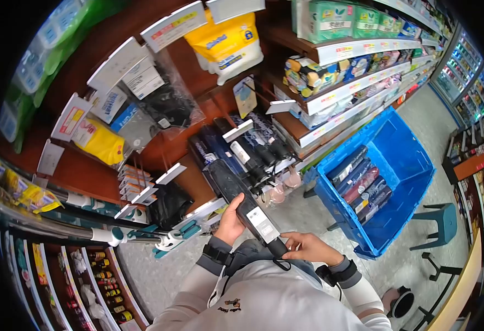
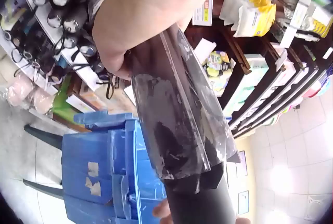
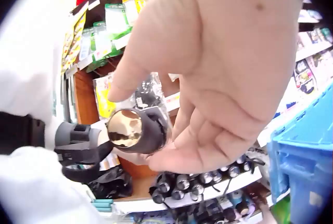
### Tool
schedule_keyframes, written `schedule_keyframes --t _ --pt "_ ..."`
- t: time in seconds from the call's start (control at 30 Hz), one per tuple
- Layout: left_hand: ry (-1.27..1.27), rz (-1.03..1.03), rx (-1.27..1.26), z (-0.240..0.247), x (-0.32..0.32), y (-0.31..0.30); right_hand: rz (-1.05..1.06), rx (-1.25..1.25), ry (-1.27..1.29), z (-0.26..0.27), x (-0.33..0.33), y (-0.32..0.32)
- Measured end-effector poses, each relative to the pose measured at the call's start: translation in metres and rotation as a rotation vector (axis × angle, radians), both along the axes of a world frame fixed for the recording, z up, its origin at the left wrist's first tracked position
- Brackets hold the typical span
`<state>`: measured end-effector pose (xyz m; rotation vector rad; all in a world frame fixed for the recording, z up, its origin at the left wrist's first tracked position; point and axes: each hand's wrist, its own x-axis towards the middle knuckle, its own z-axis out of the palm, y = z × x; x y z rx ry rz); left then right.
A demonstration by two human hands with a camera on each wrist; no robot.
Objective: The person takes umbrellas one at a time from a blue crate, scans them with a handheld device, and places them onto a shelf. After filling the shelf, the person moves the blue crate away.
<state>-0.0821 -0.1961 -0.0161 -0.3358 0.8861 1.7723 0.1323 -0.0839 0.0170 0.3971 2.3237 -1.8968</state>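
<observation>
A black folding umbrella in a clear plastic sleeve slants across the front of the person's body, with a white label on its lower part. Around its middle the left hand grips it, thumb on top. At the lower end the right hand holds the handle between thumb and fingers. The right wrist view shows the handle's shiny round end cap facing the camera, with fingers bent behind it. In the left wrist view, the wrinkled sleeve covers the shaft down to the bare dark handle.
More folding umbrellas lie on the shelf ahead. To the right a blue crate holds several wrapped umbrellas, one of them red. Beside it stands a green stool. Packaged goods hang at the upper left.
</observation>
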Motion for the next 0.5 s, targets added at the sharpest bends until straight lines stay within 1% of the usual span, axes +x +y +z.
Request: schedule_keyframes --t 0.1,0.23,0.3,0.37,0.43,0.5 --pt "0.015 0.01 -0.023 0.001 -0.013 -0.012 0.03 0.019 0.024 -0.01 -0.015 -0.007" --pt "0.024 0.019 0.016 -0.008 -0.037 -0.022 0.009 0.017 0.064 -0.019 -0.041 -0.011" --pt "0.031 0.055 0.003 -0.011 -0.048 -0.026 0.037 -0.04 0.029 -0.028 -0.056 -0.014" --pt "0.04 0.067 -0.002 -0.011 -0.06 -0.032 0.072 -0.043 0.017 -0.035 -0.072 -0.018" --pt "-0.002 0.04 -0.114 -0.014 -0.075 -0.039 0.097 -0.053 0.007 -0.048 -0.089 -0.022" --pt "0.013 0.027 -0.11 -0.021 -0.091 -0.045 0.114 -0.033 0.039 -0.065 -0.105 -0.027"
